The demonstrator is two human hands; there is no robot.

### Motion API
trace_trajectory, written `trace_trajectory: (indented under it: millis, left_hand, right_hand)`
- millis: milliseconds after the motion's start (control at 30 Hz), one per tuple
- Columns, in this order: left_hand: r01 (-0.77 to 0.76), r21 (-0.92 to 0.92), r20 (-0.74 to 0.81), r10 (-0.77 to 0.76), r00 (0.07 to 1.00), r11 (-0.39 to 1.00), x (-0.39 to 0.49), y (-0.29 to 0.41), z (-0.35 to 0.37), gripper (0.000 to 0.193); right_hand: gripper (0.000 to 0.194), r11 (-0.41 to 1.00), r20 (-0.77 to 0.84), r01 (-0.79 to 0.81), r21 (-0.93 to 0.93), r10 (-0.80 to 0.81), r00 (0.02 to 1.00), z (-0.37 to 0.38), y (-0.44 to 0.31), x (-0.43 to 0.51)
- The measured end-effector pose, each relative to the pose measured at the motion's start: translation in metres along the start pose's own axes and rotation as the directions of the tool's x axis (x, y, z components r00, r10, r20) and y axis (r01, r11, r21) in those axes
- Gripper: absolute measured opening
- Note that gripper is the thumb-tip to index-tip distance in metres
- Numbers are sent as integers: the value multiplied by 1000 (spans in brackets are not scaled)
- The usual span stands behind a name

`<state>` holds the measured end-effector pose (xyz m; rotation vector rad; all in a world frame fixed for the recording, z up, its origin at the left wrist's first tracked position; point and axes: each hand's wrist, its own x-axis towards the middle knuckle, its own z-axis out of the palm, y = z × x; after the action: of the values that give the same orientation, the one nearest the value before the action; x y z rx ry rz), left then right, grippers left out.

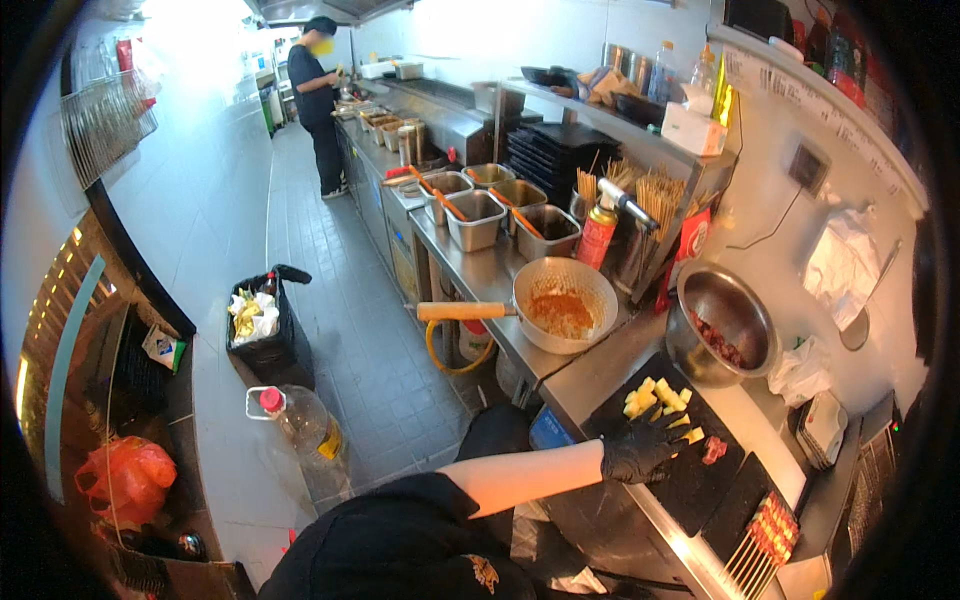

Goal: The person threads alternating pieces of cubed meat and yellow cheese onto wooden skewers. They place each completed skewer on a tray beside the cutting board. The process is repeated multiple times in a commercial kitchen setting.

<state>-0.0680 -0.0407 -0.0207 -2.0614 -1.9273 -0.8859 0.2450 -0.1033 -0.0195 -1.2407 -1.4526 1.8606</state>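
My left hand, in a black glove, lies palm down over the dark cutting board, its fingers spread at yellow fruit chunks that look like pineapple. No grip on a chunk shows; its palm side is hidden. My right hand is out of view. A piece of raw red meat lies just right of my fingers. Nearer the bottom edge, several skewers of alternating red and yellow pieces lie side by side. Beyond the board, a steel bowl holds more red meat pieces.
A wooden-handled pan with orange-brown seasoning stands on the steel counter, near steel containers, a blowtorch and bamboo sticks. A bin and a large plastic bottle stand behind me. Another person stands farther along the counter.
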Motion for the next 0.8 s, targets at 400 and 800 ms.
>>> trace_trajectory:
  millis: [400, 800]
  left_hand:
    - [-76, 44, 306, 59, 950, 996, 78, 55, 20, 52]
    - [97, -31, 80, -94, 992, 995, 96, 24, 101, 22]
  right_hand:
    - [16, 999, 11, 6, 35, -7, 1000, -4, 6, -13]
    - [17, 999, 9, 3, 41, -3, 1000, -11, 8, -28]
